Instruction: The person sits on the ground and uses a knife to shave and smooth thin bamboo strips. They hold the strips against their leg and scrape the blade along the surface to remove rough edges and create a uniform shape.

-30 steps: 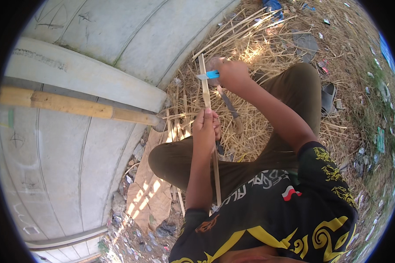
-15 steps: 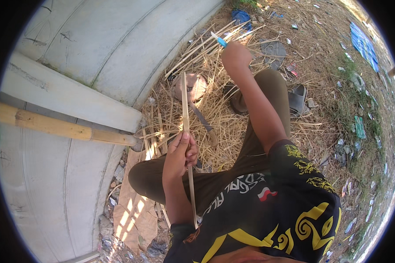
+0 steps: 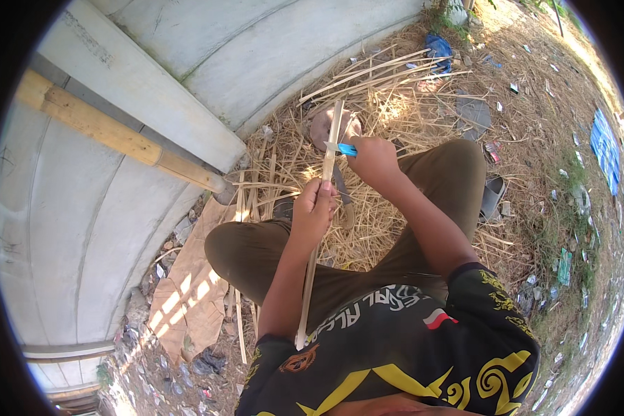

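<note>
My left hand (image 3: 313, 211) is closed around the middle of a long pale bamboo strip (image 3: 333, 132). The strip slants upright in front of me, its lower end near my shirt. In my right hand (image 3: 376, 163) is a blue utility knife (image 3: 346, 149), its short blade against or just in front of the strip, above my left fingers. Whether it cuts into the strip cannot be made out. Behind the strip's upper end lies a round wooden block (image 3: 319, 132). A dark long-bladed tool (image 3: 340, 184) rests beside it on the bamboo shavings (image 3: 371, 229).
A pale panel wall (image 3: 69, 229) with a beam (image 3: 145, 83) and a bamboo pole (image 3: 111, 132) stands on the left. Split strips (image 3: 381, 76) lie ahead. Brown cardboard (image 3: 194, 291) is beside my left knee, a sandal (image 3: 492, 197) beyond my right.
My right hand has brought the knife down and inward from the far right to the strip. The left hand still holds the strip. The whole view has shifted.
</note>
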The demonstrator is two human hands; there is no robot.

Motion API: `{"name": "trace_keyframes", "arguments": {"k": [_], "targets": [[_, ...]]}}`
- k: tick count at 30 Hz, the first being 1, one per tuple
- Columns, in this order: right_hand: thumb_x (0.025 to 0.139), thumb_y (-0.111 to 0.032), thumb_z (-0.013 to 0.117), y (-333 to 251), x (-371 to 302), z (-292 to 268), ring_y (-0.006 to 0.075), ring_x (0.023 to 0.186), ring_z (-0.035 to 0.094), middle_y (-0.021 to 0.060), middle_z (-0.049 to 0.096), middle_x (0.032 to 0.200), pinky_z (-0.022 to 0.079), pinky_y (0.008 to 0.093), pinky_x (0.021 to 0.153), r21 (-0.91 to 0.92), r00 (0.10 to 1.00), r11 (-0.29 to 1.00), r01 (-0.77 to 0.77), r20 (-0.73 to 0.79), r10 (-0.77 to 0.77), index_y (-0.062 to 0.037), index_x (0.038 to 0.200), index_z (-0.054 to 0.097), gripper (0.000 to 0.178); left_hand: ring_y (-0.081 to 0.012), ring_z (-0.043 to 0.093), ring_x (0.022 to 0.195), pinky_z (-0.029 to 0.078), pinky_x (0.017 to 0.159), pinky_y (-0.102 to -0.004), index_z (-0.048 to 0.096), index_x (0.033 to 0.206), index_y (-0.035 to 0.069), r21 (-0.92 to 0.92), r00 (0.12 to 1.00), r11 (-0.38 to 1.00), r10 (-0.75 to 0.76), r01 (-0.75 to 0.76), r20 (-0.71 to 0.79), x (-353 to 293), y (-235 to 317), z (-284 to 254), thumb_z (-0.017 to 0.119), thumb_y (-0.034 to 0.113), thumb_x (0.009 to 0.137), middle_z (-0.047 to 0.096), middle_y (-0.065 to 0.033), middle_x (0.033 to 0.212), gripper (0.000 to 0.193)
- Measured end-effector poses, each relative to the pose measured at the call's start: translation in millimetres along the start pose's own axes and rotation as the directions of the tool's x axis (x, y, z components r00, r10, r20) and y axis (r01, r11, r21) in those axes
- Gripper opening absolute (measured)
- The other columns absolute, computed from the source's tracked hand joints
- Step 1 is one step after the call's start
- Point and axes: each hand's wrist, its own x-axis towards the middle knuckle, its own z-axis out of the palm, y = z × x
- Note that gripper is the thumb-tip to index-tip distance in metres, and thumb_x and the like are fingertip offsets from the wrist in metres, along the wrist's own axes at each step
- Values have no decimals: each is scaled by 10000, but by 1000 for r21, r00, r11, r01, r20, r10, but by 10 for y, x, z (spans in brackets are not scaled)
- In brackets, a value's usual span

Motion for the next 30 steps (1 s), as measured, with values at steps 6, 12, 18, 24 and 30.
{"name": "trace_keyframes", "arguments": {"k": [6, 12, 18, 24, 30], "targets": [[808, -119, 661, 26, 4, 204, 302, 565, 671, 101, 640, 638, 515, 427, 514, -188, 988, 978, 92, -104, -113, -93, 782, 599, 72, -12, 339, 512, 272, 442, -195, 514, 953, 79, 9, 999, 1000, 13, -12, -46, -28, -104, -4, 464, 333, 1117, 412, 58, 670, 307], [813, -132, 650, 268, 313, 262, 307, 539, 662, 99, 645, 647, 500, 426, 490, -242, 968, 970, -20, -249, -42, -93, 821, 587, 76, -9, 356, 515, 290, 443, -198, 517, 930, 85, 175, 985, 973, 161, -149, -57, 82, -109, 50, 450, 354, 1118, 418, 59, 664, 335], [866, -142, 631, 474, 430, -237, 350, 666, 705, 120, 709, 749, 512, 494, 581, -228, 940, 937, -264, -280, 197, -98, 895, 631, 53, -49, 442, 554, 382, 515, -260, 565, 907, 44, 246, 999, 968, 45, -39, -21, -17, -136, 167, 459, 308, 1109, 493, 14, 645, 349], [904, -144, 591, 547, 435, -295, 343, 717, 742, 150, 733, 792, 555, 476, 596, -257, 933, 915, -311, -268, 242, -71, 878, 646, 95, -12, 321, 495, 279, 439, -200, 506, 946, 94, 55, 994, 998, 29, -35, 103, -105, -50, 208, 452, 351, 1118, 388, 65, 653, 313], [915, -257, 662, 735, 529, -1011, 373, 722, 729, 152, 724, 765, 571, 493, 644, 35, 522, 689, -724, -625, 581, -64, 923, 738, 207, -32, 333, 480, 278, 429, -213, 516, 940, 88, 43, 885, 973, -225, 228, 408, -284, -107, 231, 460, 312, 1117, 398, 58, 650, 291]]}}
